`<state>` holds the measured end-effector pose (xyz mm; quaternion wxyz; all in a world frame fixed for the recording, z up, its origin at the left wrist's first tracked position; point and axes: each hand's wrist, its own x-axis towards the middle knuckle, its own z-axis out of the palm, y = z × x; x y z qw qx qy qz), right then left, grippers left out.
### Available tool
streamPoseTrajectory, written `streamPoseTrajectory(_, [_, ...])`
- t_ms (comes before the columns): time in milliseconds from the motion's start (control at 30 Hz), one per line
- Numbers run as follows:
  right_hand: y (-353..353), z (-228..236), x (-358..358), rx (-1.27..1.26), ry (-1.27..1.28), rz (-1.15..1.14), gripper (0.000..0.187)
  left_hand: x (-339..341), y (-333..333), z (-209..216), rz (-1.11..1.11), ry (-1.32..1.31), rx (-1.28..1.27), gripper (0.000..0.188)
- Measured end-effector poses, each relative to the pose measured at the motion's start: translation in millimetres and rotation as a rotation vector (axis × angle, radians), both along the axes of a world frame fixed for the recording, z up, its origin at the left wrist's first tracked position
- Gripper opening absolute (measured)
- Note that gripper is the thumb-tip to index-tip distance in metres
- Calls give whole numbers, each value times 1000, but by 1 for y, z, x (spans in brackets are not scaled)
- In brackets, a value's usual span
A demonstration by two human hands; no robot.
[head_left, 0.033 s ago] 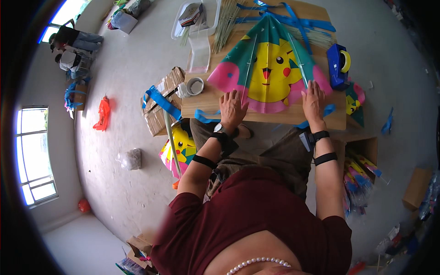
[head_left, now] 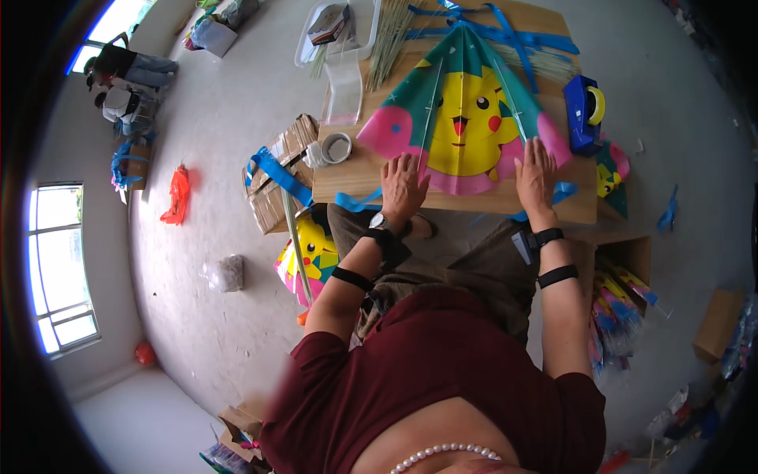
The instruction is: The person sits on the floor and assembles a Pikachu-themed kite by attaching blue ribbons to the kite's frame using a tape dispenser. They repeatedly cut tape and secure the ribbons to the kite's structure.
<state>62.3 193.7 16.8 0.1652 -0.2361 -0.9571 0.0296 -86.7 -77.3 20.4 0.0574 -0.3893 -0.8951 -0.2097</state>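
Lying partly under the left hand [head_left: 404, 188] and the right hand [head_left: 538, 180], both flat and grasping nothing, the kite [head_left: 467, 130] should be light, soft, easily creased (perhaps slippery also); better to hold it by the stiffer rods [head_left: 432, 114] ahead.

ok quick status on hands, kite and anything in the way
Left hand and right hand open, palms down at lower edge of kite. Kite spread on table. Blue tape dispenser close by its right corner, blue strips near its tip.
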Motion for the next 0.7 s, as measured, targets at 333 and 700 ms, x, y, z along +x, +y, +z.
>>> streamPoseTrajectory(333, [-48,-25,7,-68,-166,248,55,17,-7,-16,-211,-56,-180,64])
streamPoseTrajectory(700, [-52,-24,7,33,-242,268,56,23,-13,-32,-137,-71,-58,68])
